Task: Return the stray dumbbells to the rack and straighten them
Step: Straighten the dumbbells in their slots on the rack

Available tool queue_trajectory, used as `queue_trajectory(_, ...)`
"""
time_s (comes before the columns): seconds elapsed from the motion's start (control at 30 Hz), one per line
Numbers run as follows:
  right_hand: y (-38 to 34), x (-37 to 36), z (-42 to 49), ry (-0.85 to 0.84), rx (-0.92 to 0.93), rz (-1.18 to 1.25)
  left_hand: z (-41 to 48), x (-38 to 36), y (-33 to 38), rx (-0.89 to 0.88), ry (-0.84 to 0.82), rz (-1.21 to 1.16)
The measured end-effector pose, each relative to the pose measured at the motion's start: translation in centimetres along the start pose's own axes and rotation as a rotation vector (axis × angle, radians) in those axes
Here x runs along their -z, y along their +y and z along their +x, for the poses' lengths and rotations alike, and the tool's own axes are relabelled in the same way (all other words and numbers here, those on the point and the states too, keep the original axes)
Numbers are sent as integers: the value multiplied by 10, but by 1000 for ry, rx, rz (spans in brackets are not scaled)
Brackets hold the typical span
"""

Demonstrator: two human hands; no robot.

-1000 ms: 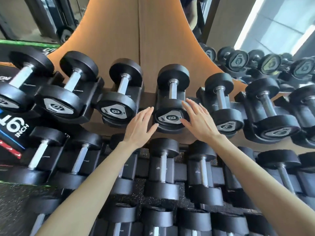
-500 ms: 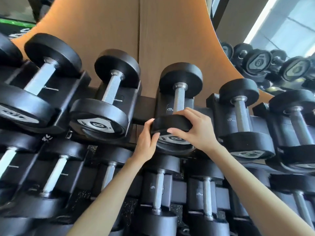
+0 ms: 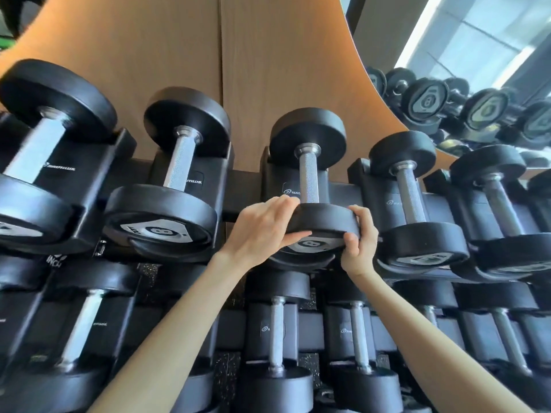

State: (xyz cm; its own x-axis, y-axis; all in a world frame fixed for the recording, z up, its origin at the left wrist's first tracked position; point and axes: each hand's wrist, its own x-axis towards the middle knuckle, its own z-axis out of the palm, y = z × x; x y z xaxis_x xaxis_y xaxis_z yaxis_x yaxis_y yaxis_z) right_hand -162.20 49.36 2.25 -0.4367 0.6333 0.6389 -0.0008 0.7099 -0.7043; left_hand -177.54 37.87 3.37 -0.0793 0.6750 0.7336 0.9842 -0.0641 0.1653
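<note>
My hands were open a second ago; now left hand (image 3: 262, 228) and right hand (image 3: 359, 242) both grip the near head of the 8 dumbbell (image 3: 325, 219); it sits in the top rack (image 3: 275, 180) cradle; straightening it, I judge.

"8" on middle dumbbell (image 3: 310, 243); "8" on left neighbour dumbbell (image 3: 162, 231).
</note>
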Motion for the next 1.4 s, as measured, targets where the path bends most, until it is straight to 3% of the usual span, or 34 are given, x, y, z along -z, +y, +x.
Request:
queue_trajectory(0.1, 5, 2, -10, 10, -122, 32, 13, 6, 9, -53, 12, 43)
queue_trajectory(0.2, 1, 14, -2, -219, -168, 32, 0, 5, 4, 175, 33, -332)
queue_trajectory(0.3, -25, 23, 19, -428, -73, 30, -26, -3, -2, 406, 141, -760)
queue_trajectory(0.4, -50, 9, 41, -573, 81, -17, -38, -16, 1, 551, 214, -956)
queue_trajectory(0.47, -52, 0, 46, -581, 135, -65, -40, -26, 7, 614, 275, -1034)
queue_trajectory(0.7, -37, 5, 34, -387, 99, 30, -23, -41, 18, 561, 422, -966)
queue_trajectory(0.87, -15, 3, 18, -182, 165, -13, -10, -31, 13, 423, 284, -820)
queue_trajectory(1.0, 2, -8, 2, 20, 22, 82, 8, -14, 13, 273, 66, -549)
queue_trajectory(1.1, 9, -11, -8, 118, -62, 118, 18, -13, 26, 232, 52, -360)
queue_trajectory(1.2, 2, -6, -5, -16, -121, 119, 15, -14, 25, 245, 114, -419)
queue_trajectory(1.33, -9, 8, 6, -272, -129, 118, -15, -12, 3, 400, 119, -855)
queue_trajectory(1.4, -16, 12, 10, -333, -160, 155, -27, -15, 3, 470, 149, -952)
